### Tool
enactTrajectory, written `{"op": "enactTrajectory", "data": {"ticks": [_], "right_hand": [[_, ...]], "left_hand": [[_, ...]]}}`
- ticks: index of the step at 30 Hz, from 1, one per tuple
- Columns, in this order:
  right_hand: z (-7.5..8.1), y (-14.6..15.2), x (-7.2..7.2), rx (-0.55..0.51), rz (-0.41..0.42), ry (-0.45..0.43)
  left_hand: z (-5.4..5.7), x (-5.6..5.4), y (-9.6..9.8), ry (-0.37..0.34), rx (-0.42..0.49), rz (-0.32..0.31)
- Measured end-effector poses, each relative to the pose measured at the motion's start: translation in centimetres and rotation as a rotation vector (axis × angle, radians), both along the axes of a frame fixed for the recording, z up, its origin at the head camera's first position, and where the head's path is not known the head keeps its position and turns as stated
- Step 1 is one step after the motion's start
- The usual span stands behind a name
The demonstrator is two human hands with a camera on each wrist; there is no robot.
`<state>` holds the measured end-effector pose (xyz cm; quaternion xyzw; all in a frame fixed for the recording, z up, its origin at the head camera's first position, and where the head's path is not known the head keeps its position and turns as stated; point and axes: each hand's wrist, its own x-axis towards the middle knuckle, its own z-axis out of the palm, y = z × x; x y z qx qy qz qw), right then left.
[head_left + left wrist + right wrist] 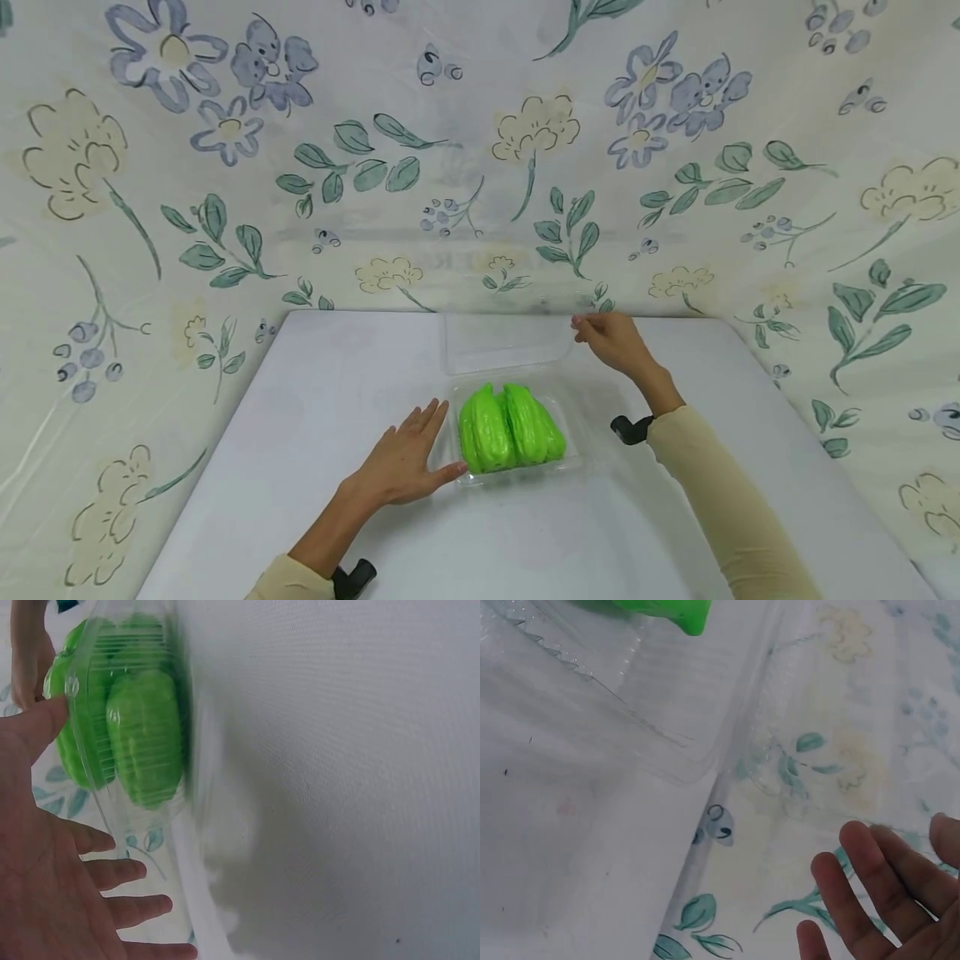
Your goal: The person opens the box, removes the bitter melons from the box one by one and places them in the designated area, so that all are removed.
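A clear plastic clamshell box (573, 429) sits on the table, with its see-through lid (502, 343) tipped back toward the wall. Inside lie bright green, ridged, glossy vegetables (510, 427) that look like peppers or chayotes; their exact kind is unclear. My left hand (405, 458) is spread at the box's left side, fingers straight, the thumb touching the near left corner of the rim. At the lid's right edge is my right hand (611, 337). In the right wrist view its fingers (885, 892) are loosely bent, with a gap to the thumb.
The white table (322, 375) ends at the back against a flower-printed sheet (465, 167), which also rises at both sides. A black wrist-worn device (632, 430) sits at the right cuff, another (354, 578) at the left.
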<state>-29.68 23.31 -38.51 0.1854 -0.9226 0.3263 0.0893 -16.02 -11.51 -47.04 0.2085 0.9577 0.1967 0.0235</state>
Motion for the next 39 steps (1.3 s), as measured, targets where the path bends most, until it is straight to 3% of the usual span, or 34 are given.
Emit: {"op": "enactTrajectory", "data": {"ticks": [9,17,39], "right_hand": [[-2.4,-0.8,-1.1,-0.035,-0.070,0.001],[-4.4,-0.9,-1.7,-0.028,-0.128,-0.069],[-4.4,-1.2,-4.0,0.131,-0.095,-0.213]], "left_hand": [[-0.1,0.1,0.0,-0.001,-0.008,0.004],[-0.3,0.2,0.0,-0.006,-0.006,0.004],[0.1,-0.1,0.0,0.012,-0.039,0.006]]}}
